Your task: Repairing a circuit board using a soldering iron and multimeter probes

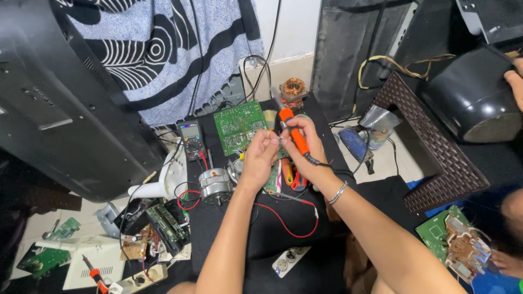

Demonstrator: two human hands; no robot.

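Observation:
My right hand grips an orange-handled soldering iron with its tip pointing up and away. My left hand pinches a small metallic part right beside the iron, fingertips of both hands almost touching. Both hands hover over a black-covered table, just below a green circuit board. A silver bracelet is on my right wrist. Part of another green board shows under my left hand.
A multimeter with red leads, a small motor, a copper-wound coil, pliers and a power strip lie around. A large black casing stands left. Another person's hand holds a black pot at right.

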